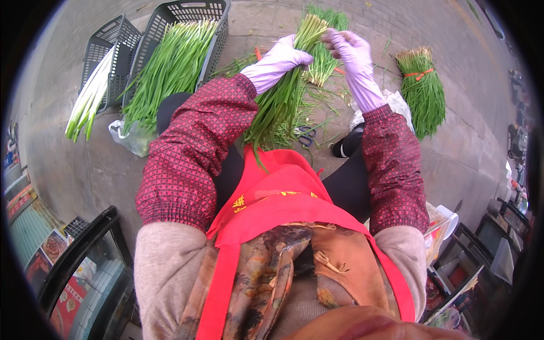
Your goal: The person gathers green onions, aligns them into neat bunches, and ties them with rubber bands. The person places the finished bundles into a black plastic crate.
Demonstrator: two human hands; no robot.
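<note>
In a lilac glove, my left hand (280,63) grips a bunch of garlic chives (278,104) just below its pale root ends. The green leaves hang down toward my red apron (280,170). My right hand (352,53), also gloved, is at the right side of the root ends with its fingers bent. Blur hides whether those fingers pinch a stem. Behind the held bunch, more chives (324,66) lie on the paving. A pair of scissors (306,137) with dark handles lies among loose trimmings (278,134) between my feet.
At the left, a grey plastic basket (220,40) holds chives, and a smaller one (123,42) holds white-stemmed scallions (91,93). A clear plastic bag (135,138) sits below them. Right of me stand a chive bundle (423,91) tied with red and a white plastic bag (401,105).
</note>
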